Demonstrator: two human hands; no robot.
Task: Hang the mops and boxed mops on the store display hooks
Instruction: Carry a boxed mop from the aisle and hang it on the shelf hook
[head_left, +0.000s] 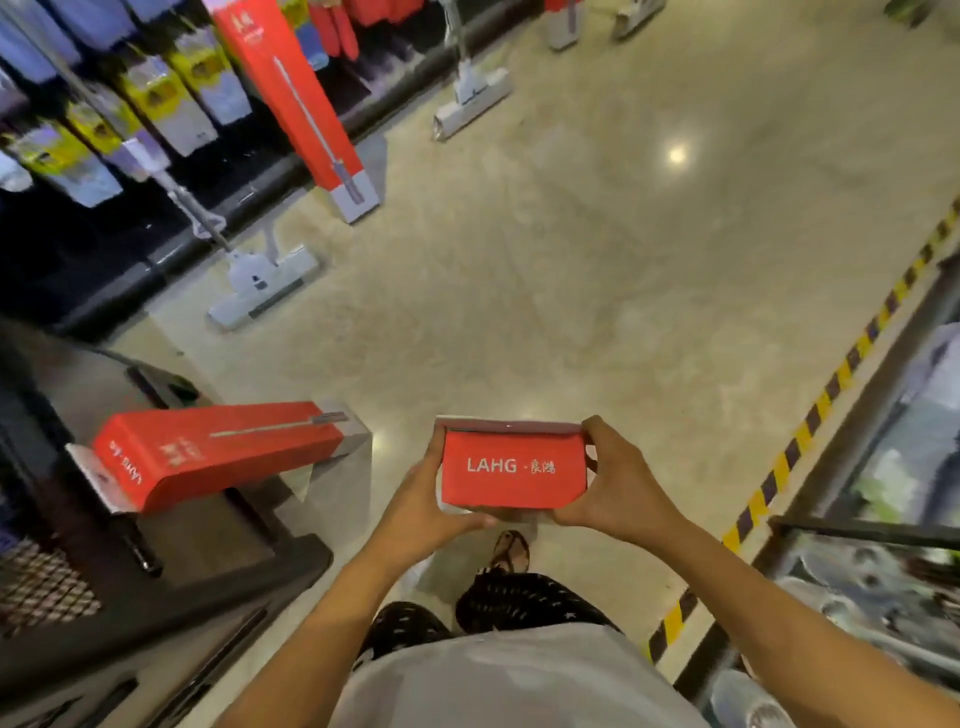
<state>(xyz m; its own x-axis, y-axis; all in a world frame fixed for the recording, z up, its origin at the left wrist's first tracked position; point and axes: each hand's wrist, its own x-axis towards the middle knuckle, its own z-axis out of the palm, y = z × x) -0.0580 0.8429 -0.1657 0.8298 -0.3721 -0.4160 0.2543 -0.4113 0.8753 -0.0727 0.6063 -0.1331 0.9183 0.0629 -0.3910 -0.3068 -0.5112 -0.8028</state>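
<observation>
"While I am looking down through the head camera, the display rack (78, 130) is filling the upper left of the frame, and a dark cart (182, 571) is sitting at lower left."

"Which box are we working?"

"I am counting three. One red boxed mop (291, 104) is rising against the rack at upper centre-left, hanging or leaning, I cannot tell. A second boxed mop (218, 452) is lying across the cart. The held box (511, 467) is sitting at lower centre, between both hands."

"How is it lying?"

"I am seeing only its short end face, lettering toward me, so I am judging that its long axis is running away from the camera, down toward the floor (623, 260)."

"And the hands?"

"The left hand (421, 499) is gripping the left edge, fingers (470, 520) curling under the bottom. The right hand (613, 483) is gripping the right edge, thumb pressing on the top corner, fingers wrapping beneath. The rack is lying up and left of both, so I am reckoning the left hand is nearer and the box is needing to swing that way. I am not making out any hooks."
</observation>
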